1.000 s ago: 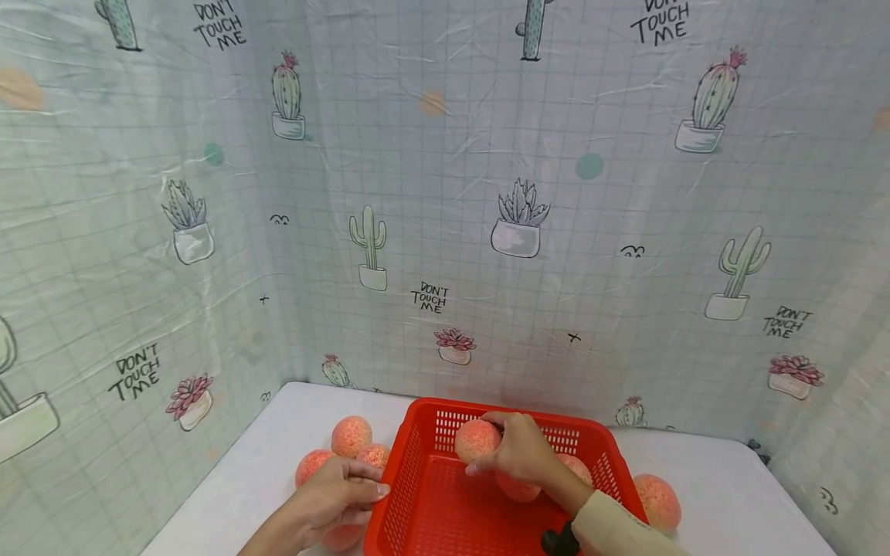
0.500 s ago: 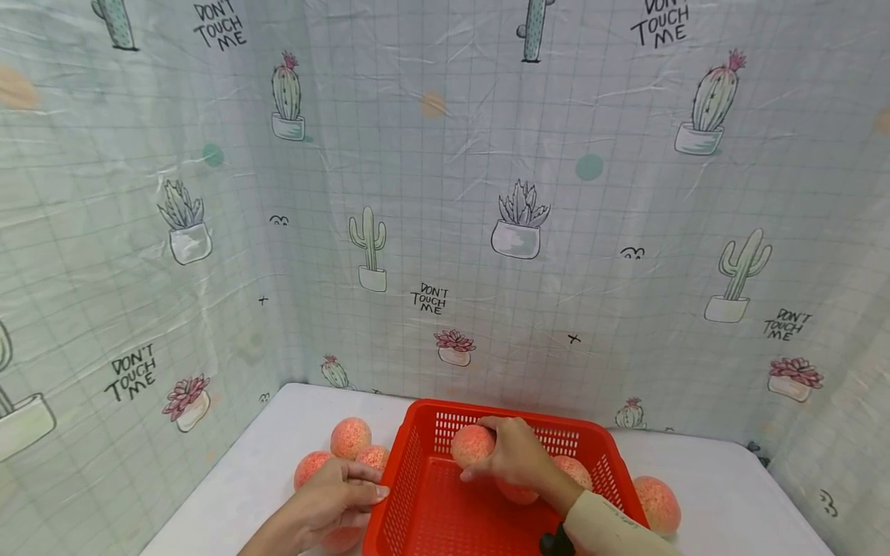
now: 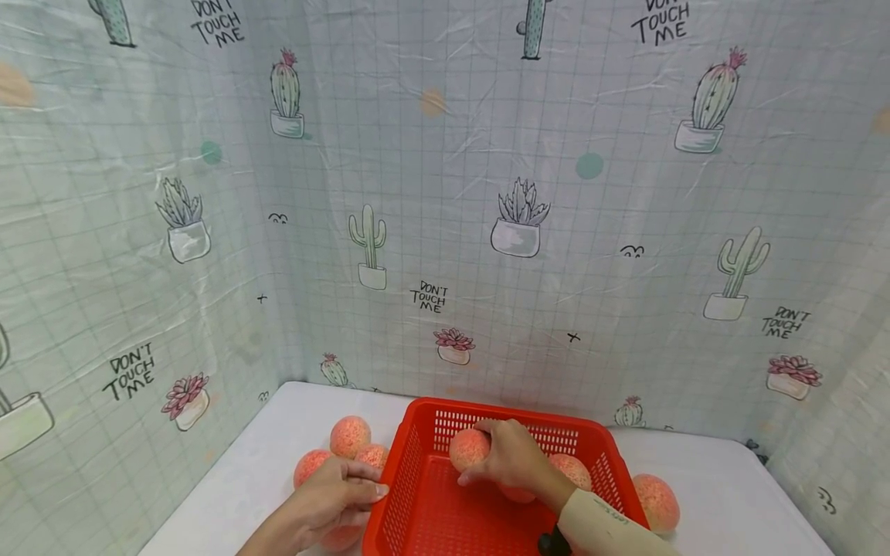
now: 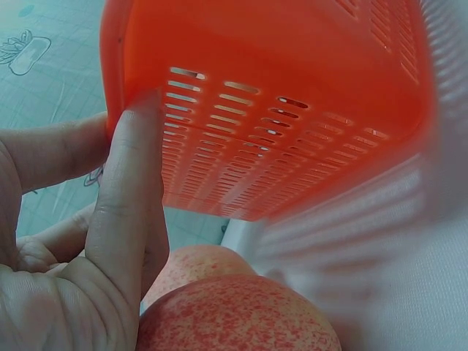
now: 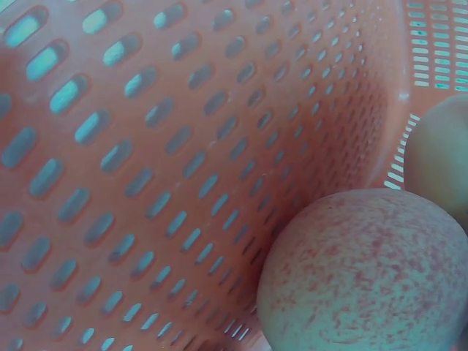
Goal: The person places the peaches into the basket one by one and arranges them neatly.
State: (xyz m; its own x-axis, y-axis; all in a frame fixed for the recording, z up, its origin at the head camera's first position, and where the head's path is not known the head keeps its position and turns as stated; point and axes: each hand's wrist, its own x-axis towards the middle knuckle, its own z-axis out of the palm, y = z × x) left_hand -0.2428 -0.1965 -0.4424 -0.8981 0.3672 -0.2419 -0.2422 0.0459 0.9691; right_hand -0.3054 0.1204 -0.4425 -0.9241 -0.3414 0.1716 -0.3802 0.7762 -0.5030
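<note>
A red perforated plastic basket [image 3: 501,409] stands on the white table. On its left rim, my left hand [image 3: 325,500] pinches the edge between thumb and fingers; the left wrist view shows a finger [image 4: 124,190] along the outer wall. Inside the basket my right hand [image 3: 514,457] holds a pink-orange peach [image 3: 469,450] near the back left. Under and behind that hand sit another peach [image 3: 518,494], partly hidden, and a peach [image 3: 572,471] towards the right wall. In the right wrist view a speckled peach [image 5: 365,270] lies by the basket wall; the hand itself is out of that view.
Several peaches [image 3: 351,437] lie on the table left of the basket, some partly behind my left hand. One peach [image 3: 656,503] rests outside the right wall. A cactus-print curtain [image 3: 445,232] encloses the table [image 3: 723,479] at the back and sides.
My right hand has shifted slightly left and down inside the basket with the peach in its grip. The left hand stays on the rim.
</note>
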